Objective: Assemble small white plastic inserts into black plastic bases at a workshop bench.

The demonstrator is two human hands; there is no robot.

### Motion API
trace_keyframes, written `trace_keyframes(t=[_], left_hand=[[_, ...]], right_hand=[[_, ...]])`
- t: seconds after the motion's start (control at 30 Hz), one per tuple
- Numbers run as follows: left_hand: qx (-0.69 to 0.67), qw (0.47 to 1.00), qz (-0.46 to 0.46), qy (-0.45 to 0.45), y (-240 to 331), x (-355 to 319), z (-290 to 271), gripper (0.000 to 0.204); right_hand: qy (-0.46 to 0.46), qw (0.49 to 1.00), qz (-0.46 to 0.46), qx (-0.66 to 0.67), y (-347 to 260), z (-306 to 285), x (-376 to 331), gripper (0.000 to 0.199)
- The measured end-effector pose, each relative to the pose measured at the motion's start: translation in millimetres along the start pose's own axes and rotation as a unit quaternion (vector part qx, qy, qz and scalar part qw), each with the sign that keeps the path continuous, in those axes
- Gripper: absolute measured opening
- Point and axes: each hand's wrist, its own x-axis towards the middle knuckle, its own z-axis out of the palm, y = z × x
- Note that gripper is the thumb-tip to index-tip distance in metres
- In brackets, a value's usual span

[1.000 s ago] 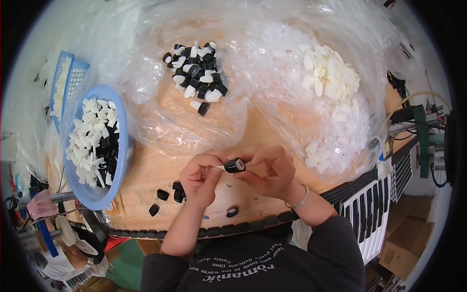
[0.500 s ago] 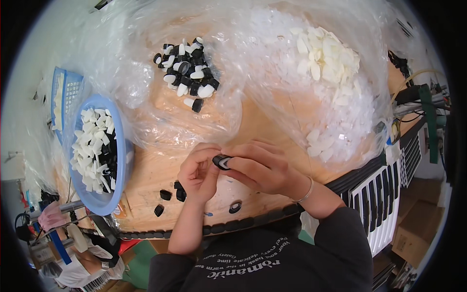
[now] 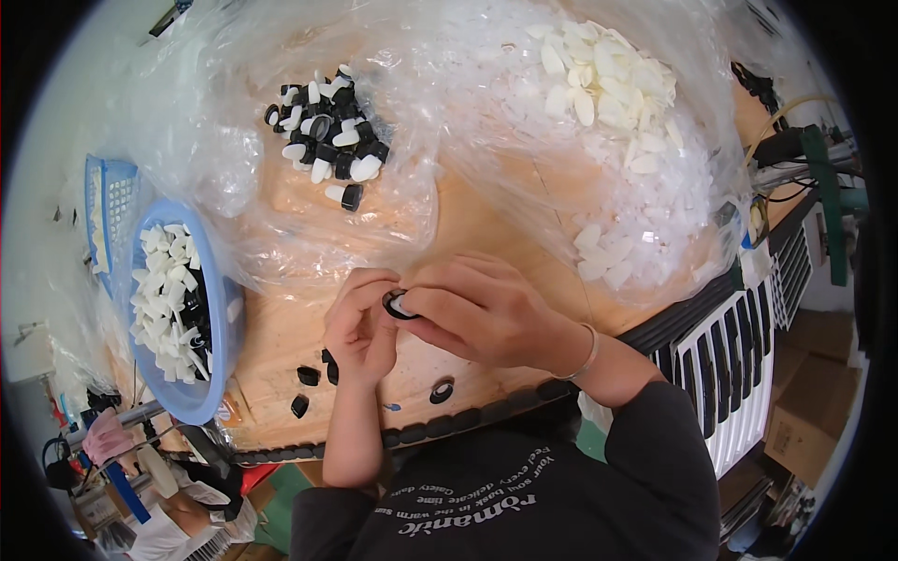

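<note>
Over the near edge of the worktop (image 3: 486,234): both hands meet, fingertips pinched on one small piece.
Piece in hand: black ring cap (image 3: 397,305) with a white insert showing in its mouth, held in the air just above the wood, between the two hands.
Left hand (image 3: 360,327): its grip is clamped on the cap's rim, fingers curled round the far side, thumb near.
Right hand (image 3: 477,313): its grip is closed on the same piece from the other side, fingertips on the white part; a thin bangle sits on the wrist.
How to do it well, as I judge: hold the black cap square and steady with the left, press the white part straight along the cap's axis, not at a tilt, and feel for it seating evenly all round before letting go.
Risk: a skewed push may jam or pop the insert out.
Loose stock: a few black caps (image 3: 309,376) lie on the wood below the hands.
Supply: white parts (image 3: 608,84) and mixed black-and-white pieces (image 3: 327,140) lie under clear plastic bags beyond.
Bin: blue basin (image 3: 220,360) at the left, full of white pieces.
</note>
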Motion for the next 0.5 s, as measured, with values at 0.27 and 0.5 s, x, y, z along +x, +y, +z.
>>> trace_keyframes(t=[0.27,0.5], left_hand=[[-0.163,0.984,-0.039,0.054,-9.3,-14.4,11.6,0.013],[-0.16,0.979,-0.085,0.095,-1.3,-9.4,21.7,0.023]], right_hand=[[0.048,0.999,-0.004,0.012,-4.1,2.5,-1.2,0.029],[0.053,0.998,0.008,0.014,-5.4,-0.1,-0.3,0.035]])
